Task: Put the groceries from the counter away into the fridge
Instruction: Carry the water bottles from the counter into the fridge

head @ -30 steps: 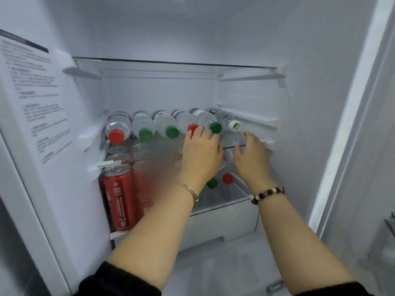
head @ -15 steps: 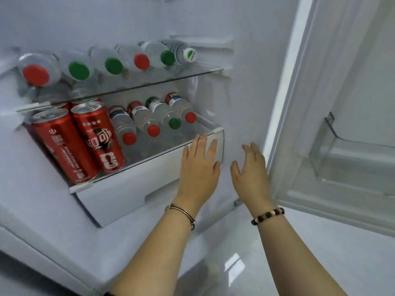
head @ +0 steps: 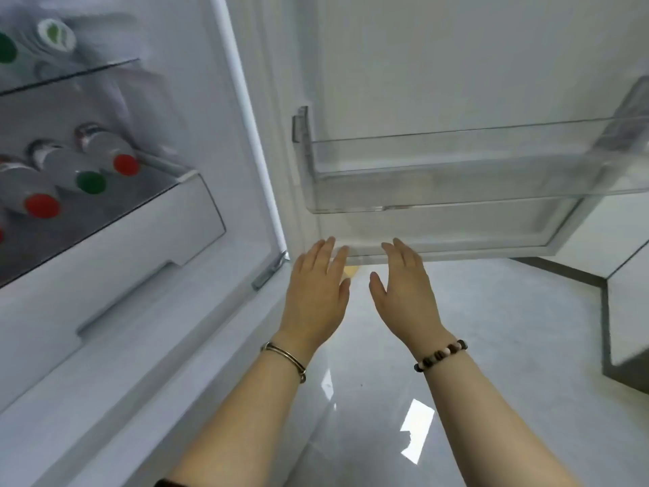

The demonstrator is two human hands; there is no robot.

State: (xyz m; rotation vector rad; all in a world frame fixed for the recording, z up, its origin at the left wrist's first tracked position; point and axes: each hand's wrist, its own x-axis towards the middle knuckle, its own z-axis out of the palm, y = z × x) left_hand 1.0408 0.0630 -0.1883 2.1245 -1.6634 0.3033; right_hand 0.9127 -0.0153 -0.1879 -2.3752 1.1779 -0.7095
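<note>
The clear plastic bottles with red and green caps (head: 87,170) lie in the white fridge drawer (head: 147,240) at left. The left hand (head: 316,293) and right hand (head: 404,293) are both spread flat, holding nothing, below the transparent door bin (head: 456,170).

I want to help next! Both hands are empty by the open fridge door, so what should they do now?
Probably turn back to the counter for more groceries. The left hand and right hand are open and hold nothing, the bottles already lie in the fridge, and the door bin looks empty.
</note>
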